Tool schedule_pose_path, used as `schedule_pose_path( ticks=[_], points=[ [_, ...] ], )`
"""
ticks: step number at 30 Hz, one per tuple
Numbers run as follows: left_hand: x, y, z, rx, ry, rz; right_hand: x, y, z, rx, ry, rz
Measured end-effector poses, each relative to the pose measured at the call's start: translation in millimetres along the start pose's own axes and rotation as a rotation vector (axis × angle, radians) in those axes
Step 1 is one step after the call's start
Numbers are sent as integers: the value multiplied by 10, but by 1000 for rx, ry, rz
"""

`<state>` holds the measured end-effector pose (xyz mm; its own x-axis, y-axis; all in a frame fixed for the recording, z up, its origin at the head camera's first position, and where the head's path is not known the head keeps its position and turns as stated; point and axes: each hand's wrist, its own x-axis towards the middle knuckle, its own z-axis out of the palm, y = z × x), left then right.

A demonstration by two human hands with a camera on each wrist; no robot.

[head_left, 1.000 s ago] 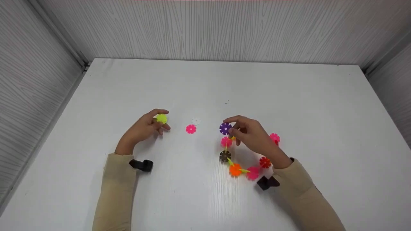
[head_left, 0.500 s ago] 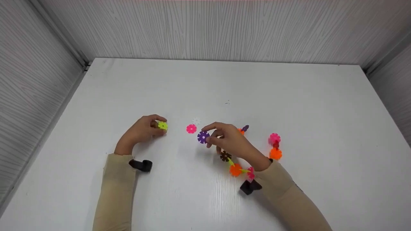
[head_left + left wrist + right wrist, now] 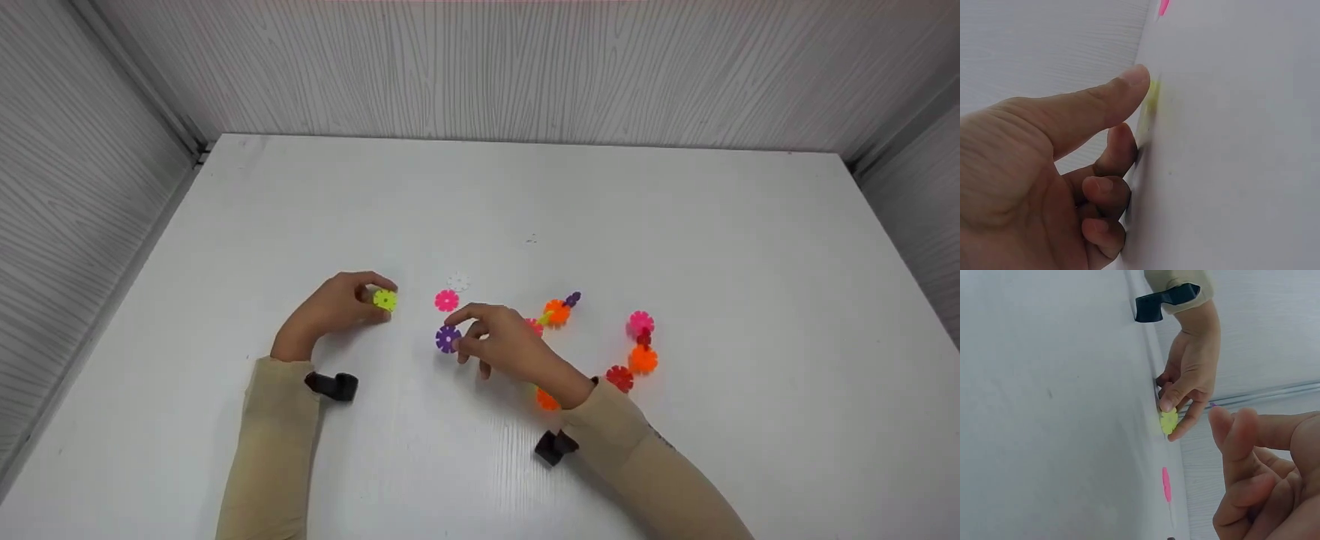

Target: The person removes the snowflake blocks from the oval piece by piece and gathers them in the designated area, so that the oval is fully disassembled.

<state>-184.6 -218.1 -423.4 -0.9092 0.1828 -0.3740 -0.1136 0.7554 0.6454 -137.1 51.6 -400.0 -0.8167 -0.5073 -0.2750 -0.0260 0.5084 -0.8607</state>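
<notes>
In the head view my left hand pinches a yellow-green notched snowflake disc by its edge, close over the white table. The left wrist view shows only a blurred sliver of that yellow disc beyond the thumb. My right hand holds a purple snowflake disc between thumb and forefinger, left of the linked discs. Its own wrist view has the purple disc mostly hidden behind the fingertips. Between the hands lie a pink disc and, just behind it, a white disc.
A curved chain of interlocked discs lies to the right, with an orange disc and a small purple disc at one end and a pink disc at the other. My right forearm covers part of it. Wood-grain panels enclose the table.
My right hand has moved left and toward me with the purple disc, uncovering the chain's purple end. The left hand has brought the yellow disc slightly nearer and lower, turning its face.
</notes>
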Motion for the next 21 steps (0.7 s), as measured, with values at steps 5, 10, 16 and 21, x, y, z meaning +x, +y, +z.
schedule_pose_path(
  ticks=[5, 10, 16, 21],
  points=[
    [3, 20, 32, 25, 4, -15, 32, 1, 85, -99, 12, 30],
    [8, 70, 69, 38, 12, -5, 74, -13, 130, -195, 40, 66],
    [59, 130, 117, 24, 35, 34, 161, -24, 152, -221, 51, 135],
    [129, 183, 145, -5, 55, 58, 244, -15, 155, -245, 63, 165]
  ],
)
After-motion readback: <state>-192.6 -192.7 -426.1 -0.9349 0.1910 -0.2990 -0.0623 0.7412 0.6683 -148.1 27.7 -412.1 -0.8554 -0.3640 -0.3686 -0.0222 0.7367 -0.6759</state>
